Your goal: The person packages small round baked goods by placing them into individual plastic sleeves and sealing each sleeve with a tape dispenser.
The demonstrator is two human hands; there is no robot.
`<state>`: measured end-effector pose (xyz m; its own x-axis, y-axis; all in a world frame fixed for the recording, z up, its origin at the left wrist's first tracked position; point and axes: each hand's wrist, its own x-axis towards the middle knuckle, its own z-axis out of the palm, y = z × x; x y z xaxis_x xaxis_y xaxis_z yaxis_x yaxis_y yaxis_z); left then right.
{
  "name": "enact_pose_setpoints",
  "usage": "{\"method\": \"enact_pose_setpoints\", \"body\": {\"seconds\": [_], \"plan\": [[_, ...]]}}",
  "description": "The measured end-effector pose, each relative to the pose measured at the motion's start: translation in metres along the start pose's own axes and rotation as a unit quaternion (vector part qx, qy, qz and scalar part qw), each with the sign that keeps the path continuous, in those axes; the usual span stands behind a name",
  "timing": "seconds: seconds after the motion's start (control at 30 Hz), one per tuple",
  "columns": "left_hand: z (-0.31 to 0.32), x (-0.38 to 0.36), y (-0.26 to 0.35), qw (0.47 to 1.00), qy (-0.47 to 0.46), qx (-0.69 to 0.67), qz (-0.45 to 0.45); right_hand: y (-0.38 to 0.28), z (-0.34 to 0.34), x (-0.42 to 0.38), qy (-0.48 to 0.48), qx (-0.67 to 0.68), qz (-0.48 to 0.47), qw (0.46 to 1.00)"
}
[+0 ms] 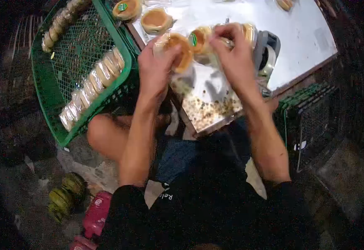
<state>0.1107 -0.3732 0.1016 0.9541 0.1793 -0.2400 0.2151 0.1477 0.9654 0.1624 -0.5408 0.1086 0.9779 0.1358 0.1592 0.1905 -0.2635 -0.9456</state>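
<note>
My left hand [159, 64] grips a round browned bun [181, 52] in clear plastic above the white table [305, 39]. Its thumb lies on the bun's face. To the right, my right hand [234, 52] is raised with thumb and fingertips pinched together; whatever they may hold is too small and blurred to name. Between the hands lies a wrapped bun with a green label [199, 39]. More wrapped buns, one plain [156, 21] and one labelled [127, 9], are at the table's far left. A grey tape dispenser [267, 54] stands just right of my right hand.
A green crate [50, 102] at the left holds rows of wrapped buns [92, 89]. Another dark green crate [311, 100] is at the right. Crumbs or stains [209, 110] mark the table's near corner. A pink bottle [97, 212] and green fruit-like objects [65, 193] are on the floor.
</note>
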Motion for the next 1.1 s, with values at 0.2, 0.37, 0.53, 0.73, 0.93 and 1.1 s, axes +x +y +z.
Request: {"method": "enact_pose_setpoints", "body": {"seconds": [0.2, 0.37, 0.53, 0.73, 0.93, 1.1], "plan": [[0.021, 0.034, -0.027, 0.986, 0.064, 0.126, 0.090, 0.061, 0.015, 0.146, -0.262, -0.410, 0.006, 0.874], [-0.010, 0.034, -0.026, 0.983, 0.132, 0.051, 0.115, 0.118, 0.066, 0.219, -0.279, -0.287, -0.111, 0.910], [-0.011, 0.041, -0.011, 0.864, 0.245, 0.321, 0.301, -0.079, 0.042, 0.152, -0.469, -0.154, -0.247, 0.834], [-0.018, 0.015, 0.009, 0.987, -0.001, -0.075, 0.144, -0.056, 0.029, 0.055, -0.086, 0.050, -0.136, 0.986], [0.007, 0.001, -0.028, 0.986, 0.121, 0.082, 0.080, -0.007, 0.010, -0.048, -0.124, 0.133, 0.138, 0.973], [0.030, -0.061, 0.001, 0.981, 0.060, 0.101, 0.155, -0.023, -0.032, -0.071, -0.067, 0.162, -0.001, 0.984]]}}
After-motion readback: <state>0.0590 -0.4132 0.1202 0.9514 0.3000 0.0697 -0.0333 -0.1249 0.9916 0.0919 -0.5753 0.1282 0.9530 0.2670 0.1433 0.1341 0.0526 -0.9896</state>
